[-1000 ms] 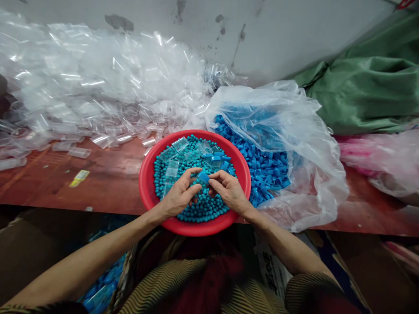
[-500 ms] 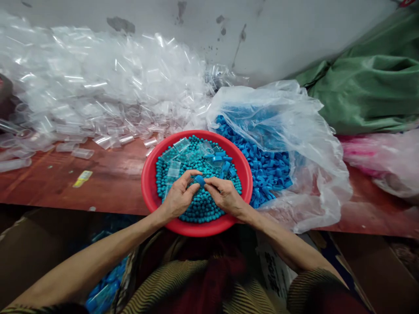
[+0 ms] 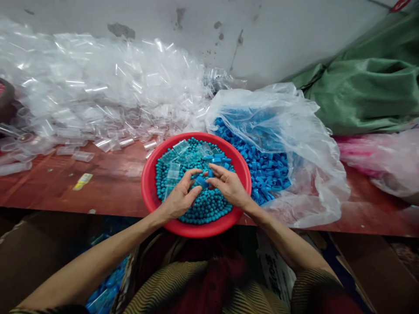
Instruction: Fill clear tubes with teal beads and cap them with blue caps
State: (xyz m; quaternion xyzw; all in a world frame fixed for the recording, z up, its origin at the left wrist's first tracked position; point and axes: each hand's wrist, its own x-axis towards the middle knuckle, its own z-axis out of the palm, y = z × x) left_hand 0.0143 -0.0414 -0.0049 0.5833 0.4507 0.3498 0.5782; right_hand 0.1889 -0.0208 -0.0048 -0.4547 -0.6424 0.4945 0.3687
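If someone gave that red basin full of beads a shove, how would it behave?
The red basin would probably slide without tipping, being wide and low. The small round teal beads would likely roll and shift inside. Its smooth, even rim suggests fairly stiff plastic.

Dim, glare-flecked, blurred lower edge

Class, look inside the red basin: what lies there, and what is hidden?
The basin holds teal beads, clear sleeves and blue pieces. Beads cover its floor; left hand and right hand hide some.
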